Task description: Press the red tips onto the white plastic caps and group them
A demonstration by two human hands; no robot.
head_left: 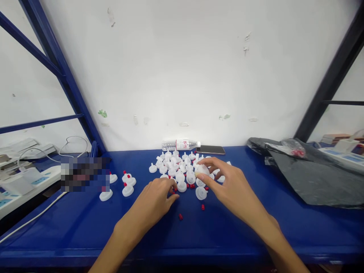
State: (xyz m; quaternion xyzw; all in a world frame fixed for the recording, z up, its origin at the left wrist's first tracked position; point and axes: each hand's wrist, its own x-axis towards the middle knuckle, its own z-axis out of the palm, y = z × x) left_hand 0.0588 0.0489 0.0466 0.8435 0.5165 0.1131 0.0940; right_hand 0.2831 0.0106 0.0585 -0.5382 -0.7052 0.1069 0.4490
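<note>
My right hand pinches a white plastic spout cap between thumb and fingers, just above the right side of a pile. The pile of similar white spout caps has wide round bases and narrow nozzles. At the near left edge of the pile my left hand is low over the table, fingers curled, with a small red tip cap showing between thumb and fingertips. Two loose red tip caps, one nearer and one farther, lie in front. A white spout cap rests near my right wrist.
Several white caps with red tips stand at the left on the blue table. Behind the pile lie a clear bottle and a phone. A dark plastic bag covers the right; a power strip sits at far left.
</note>
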